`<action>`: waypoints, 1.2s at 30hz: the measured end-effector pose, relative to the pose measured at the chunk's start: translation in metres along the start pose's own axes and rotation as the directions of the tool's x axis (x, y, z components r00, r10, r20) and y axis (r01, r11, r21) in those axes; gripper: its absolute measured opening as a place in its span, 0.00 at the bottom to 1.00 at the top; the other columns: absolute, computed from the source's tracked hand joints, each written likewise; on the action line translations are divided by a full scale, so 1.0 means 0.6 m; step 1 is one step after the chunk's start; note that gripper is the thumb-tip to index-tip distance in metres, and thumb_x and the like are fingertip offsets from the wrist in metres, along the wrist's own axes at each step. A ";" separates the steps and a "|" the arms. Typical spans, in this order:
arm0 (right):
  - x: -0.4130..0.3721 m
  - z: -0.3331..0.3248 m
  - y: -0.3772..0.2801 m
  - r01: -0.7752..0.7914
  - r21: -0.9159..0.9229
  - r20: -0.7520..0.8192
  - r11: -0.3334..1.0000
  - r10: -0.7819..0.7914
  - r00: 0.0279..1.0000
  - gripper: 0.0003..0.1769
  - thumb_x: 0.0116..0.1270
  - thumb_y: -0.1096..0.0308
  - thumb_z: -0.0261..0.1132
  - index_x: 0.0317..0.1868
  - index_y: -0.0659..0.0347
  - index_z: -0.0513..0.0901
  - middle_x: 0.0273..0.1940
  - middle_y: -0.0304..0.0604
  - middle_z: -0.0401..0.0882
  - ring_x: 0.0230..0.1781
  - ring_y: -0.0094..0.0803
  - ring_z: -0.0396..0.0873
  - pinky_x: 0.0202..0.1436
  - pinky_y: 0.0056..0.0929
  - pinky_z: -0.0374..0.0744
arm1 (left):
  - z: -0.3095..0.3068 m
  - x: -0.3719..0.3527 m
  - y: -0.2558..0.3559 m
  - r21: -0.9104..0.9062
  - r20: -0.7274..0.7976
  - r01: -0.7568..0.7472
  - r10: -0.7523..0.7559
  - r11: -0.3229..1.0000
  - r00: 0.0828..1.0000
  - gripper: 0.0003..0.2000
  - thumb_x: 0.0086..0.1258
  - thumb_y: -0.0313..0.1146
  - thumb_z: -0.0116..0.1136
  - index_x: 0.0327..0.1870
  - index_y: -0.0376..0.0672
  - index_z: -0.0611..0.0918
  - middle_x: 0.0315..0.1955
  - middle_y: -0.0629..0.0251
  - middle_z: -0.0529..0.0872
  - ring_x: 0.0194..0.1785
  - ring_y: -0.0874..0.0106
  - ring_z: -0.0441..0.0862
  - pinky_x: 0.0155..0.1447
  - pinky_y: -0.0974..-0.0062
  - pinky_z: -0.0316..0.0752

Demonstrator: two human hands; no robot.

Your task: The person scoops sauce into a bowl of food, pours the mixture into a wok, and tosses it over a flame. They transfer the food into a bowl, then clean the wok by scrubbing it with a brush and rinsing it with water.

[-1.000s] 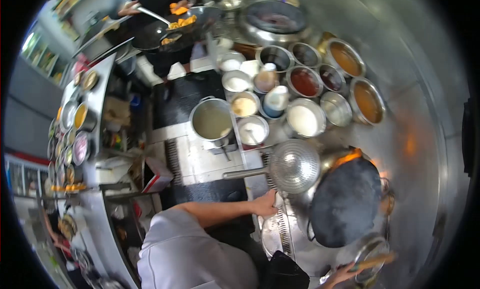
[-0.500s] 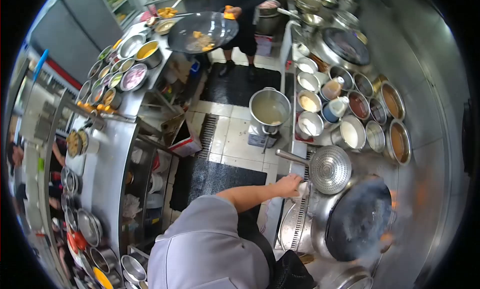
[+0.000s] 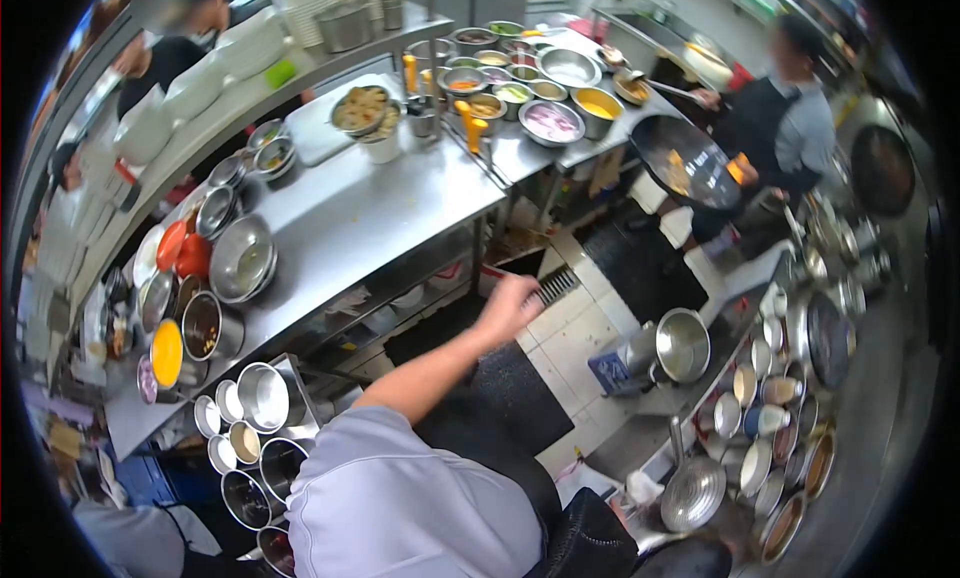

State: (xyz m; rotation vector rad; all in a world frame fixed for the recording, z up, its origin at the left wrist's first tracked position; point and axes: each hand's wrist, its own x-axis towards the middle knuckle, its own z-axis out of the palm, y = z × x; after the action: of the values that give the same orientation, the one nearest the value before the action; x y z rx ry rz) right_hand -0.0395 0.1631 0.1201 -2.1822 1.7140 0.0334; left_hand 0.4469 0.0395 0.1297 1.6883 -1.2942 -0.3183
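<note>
My left hand [image 3: 512, 303] is held out over the aisle at the middle of the scene, the arm bare below a short grey sleeve [image 3: 385, 468]; its fingers look loosely bent, close together, slightly blurred, and I cannot tell whether they hold anything; my right hand is out of sight, so I cannot tell how its fingers stand; nearest my left hand in this view is the edge of a long steel counter [image 3: 345, 213], which runs from the near left to the far middle; toward its far end are a bowl of pink food [image 3: 552, 123], a pot of something yellow [image 3: 598, 106] and tools with orange handles [image 3: 478, 133]; a large metal bowl [image 3: 243, 258] sits toward its near left end; below my hand are a floor grate [image 3: 558, 286] and a black mat [image 3: 520, 388]; at the near right lies a perforated strainer [image 3: 693, 493], a white cloth [image 3: 643, 488] just beside it; at the far right a co-worker [image 3: 800, 128] in a dark apron holds a tilted black wok [image 3: 655, 143].
</note>
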 end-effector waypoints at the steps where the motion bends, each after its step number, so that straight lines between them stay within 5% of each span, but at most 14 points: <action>1: 0.042 -0.001 -0.013 0.076 -0.034 -0.021 0.997 -0.077 0.997 0.29 0.69 0.58 0.64 0.66 0.65 0.73 0.32 0.52 0.84 0.26 0.34 0.82 0.28 0.33 0.78 | -0.078 0.039 -0.021 0.041 -0.176 0.073 -0.064 0.997 0.982 0.15 0.66 0.35 0.59 0.50 0.36 0.80 0.46 0.49 0.81 0.51 0.56 0.79 0.57 0.63 0.74; 2: 0.084 -0.030 -0.075 0.108 -0.047 -0.020 0.993 -0.109 0.994 0.29 0.69 0.58 0.64 0.66 0.65 0.73 0.32 0.52 0.84 0.26 0.34 0.82 0.28 0.33 0.78 | -0.163 0.076 -0.014 -0.112 -0.283 0.261 -0.282 0.959 0.917 0.13 0.64 0.34 0.58 0.43 0.34 0.82 0.37 0.48 0.83 0.45 0.56 0.81 0.50 0.61 0.75; 3: 0.131 -0.078 -0.166 0.048 0.098 0.012 0.994 -0.049 0.999 0.28 0.68 0.58 0.65 0.63 0.67 0.75 0.32 0.54 0.84 0.29 0.38 0.84 0.31 0.35 0.79 | -0.187 0.101 -0.129 -0.028 -0.613 0.195 -0.171 0.980 0.771 0.14 0.66 0.36 0.58 0.44 0.33 0.81 0.36 0.50 0.84 0.42 0.60 0.82 0.49 0.65 0.76; 7: 0.294 -0.107 -0.399 -0.031 0.417 0.232 0.908 -0.074 0.970 0.27 0.66 0.60 0.66 0.60 0.70 0.77 0.29 0.56 0.84 0.30 0.46 0.85 0.38 0.38 0.80 | -0.447 0.207 -0.282 -0.355 -0.730 0.298 -0.462 0.886 0.503 0.20 0.67 0.39 0.60 0.53 0.32 0.79 0.45 0.51 0.84 0.49 0.60 0.81 0.56 0.66 0.74; 9: 0.369 -0.114 -0.521 0.148 0.379 0.262 0.913 -0.259 0.930 0.27 0.66 0.61 0.67 0.60 0.70 0.77 0.31 0.57 0.84 0.31 0.47 0.85 0.39 0.38 0.81 | -0.527 0.257 -0.351 -0.465 -0.714 0.314 -0.560 0.828 0.419 0.22 0.65 0.40 0.62 0.54 0.31 0.79 0.50 0.52 0.83 0.53 0.61 0.81 0.58 0.67 0.73; 12: 0.472 -0.107 -0.696 0.553 0.323 0.247 0.768 -0.632 0.734 0.26 0.66 0.61 0.67 0.58 0.70 0.77 0.33 0.56 0.84 0.33 0.48 0.84 0.40 0.38 0.80 | -0.597 0.317 -0.410 -0.583 -0.556 0.384 -0.697 0.715 0.454 0.26 0.65 0.38 0.65 0.58 0.30 0.72 0.44 0.57 0.79 0.42 0.71 0.81 0.40 0.74 0.82; 14: 0.520 -0.114 -0.824 0.740 0.287 0.154 0.609 -0.791 0.592 0.24 0.66 0.61 0.67 0.57 0.68 0.79 0.34 0.55 0.83 0.34 0.48 0.82 0.40 0.40 0.79 | -0.619 0.339 -0.459 -0.670 -0.396 0.355 -0.718 0.652 0.572 0.23 0.61 0.37 0.67 0.49 0.31 0.72 0.38 0.59 0.78 0.33 0.72 0.81 0.36 0.73 0.84; 16: 0.564 -0.117 -0.936 0.824 0.304 0.109 0.477 -0.877 0.468 0.22 0.66 0.62 0.67 0.56 0.66 0.80 0.33 0.53 0.81 0.34 0.48 0.81 0.40 0.42 0.78 | -0.623 0.350 -0.464 -0.654 -0.436 0.327 -0.693 0.682 0.574 0.18 0.62 0.34 0.65 0.44 0.30 0.73 0.37 0.56 0.79 0.35 0.67 0.83 0.34 0.70 0.87; 24: 0.687 -0.136 -1.277 0.884 0.275 -0.197 0.378 -0.878 0.437 0.20 0.66 0.61 0.65 0.53 0.64 0.82 0.40 0.51 0.79 0.38 0.46 0.81 0.42 0.41 0.79 | -0.625 0.314 -0.391 -0.647 -0.386 0.349 -0.687 0.677 0.616 0.10 0.67 0.27 0.55 0.45 0.32 0.73 0.39 0.59 0.78 0.37 0.70 0.82 0.38 0.70 0.87; 26: 0.707 -0.129 -1.339 0.951 0.182 -0.410 0.249 -0.860 0.304 0.19 0.65 0.58 0.66 0.51 0.62 0.83 0.41 0.52 0.79 0.44 0.49 0.80 0.47 0.43 0.78 | -0.621 0.288 -0.351 -0.665 -0.418 0.282 -0.658 0.691 0.626 0.11 0.67 0.28 0.56 0.46 0.33 0.73 0.40 0.59 0.79 0.38 0.71 0.82 0.37 0.71 0.86; 29: 0.718 -0.105 -1.389 0.980 0.083 -0.330 0.181 -0.923 0.198 0.19 0.62 0.55 0.67 0.47 0.60 0.83 0.44 0.52 0.79 0.48 0.49 0.78 0.49 0.47 0.76 | -0.605 0.226 -0.311 -0.451 -0.404 0.491 -0.661 0.745 0.632 0.10 0.69 0.29 0.55 0.46 0.34 0.75 0.41 0.58 0.79 0.39 0.69 0.83 0.36 0.71 0.86; 32: 0.699 -0.061 -1.346 0.991 0.036 -0.148 0.130 -0.980 0.134 0.19 0.60 0.53 0.67 0.44 0.58 0.84 0.46 0.50 0.79 0.47 0.47 0.78 0.50 0.49 0.74 | -0.563 0.169 -0.250 -0.640 -0.317 0.441 -0.740 0.629 0.594 0.09 0.67 0.26 0.55 0.46 0.35 0.73 0.41 0.59 0.81 0.39 0.72 0.83 0.36 0.71 0.86; 34: 0.700 -0.002 -1.297 1.000 0.001 -0.205 -0.024 -0.978 -0.024 0.18 0.59 0.53 0.69 0.42 0.58 0.83 0.45 0.48 0.79 0.48 0.45 0.78 0.50 0.47 0.72 | -0.515 0.131 -0.242 -0.683 -0.327 0.405 -0.750 0.608 0.576 0.08 0.68 0.25 0.54 0.45 0.35 0.72 0.39 0.59 0.80 0.38 0.71 0.83 0.34 0.71 0.86; 36: 0.697 0.021 -1.258 0.988 0.153 -0.114 -0.032 -0.993 -0.015 0.18 0.58 0.55 0.69 0.42 0.59 0.82 0.43 0.47 0.80 0.47 0.46 0.78 0.50 0.47 0.72 | -0.470 0.097 -0.244 -0.785 -0.262 0.416 -0.855 0.458 0.448 0.06 0.68 0.23 0.54 0.41 0.36 0.70 0.37 0.59 0.79 0.37 0.71 0.84 0.32 0.73 0.86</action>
State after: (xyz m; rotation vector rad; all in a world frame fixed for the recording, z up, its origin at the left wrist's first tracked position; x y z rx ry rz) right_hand 0.7847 -0.0763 0.2097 -2.6383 -0.3599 -0.4635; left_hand 0.7519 0.1344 0.1774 1.4226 0.1450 -0.5213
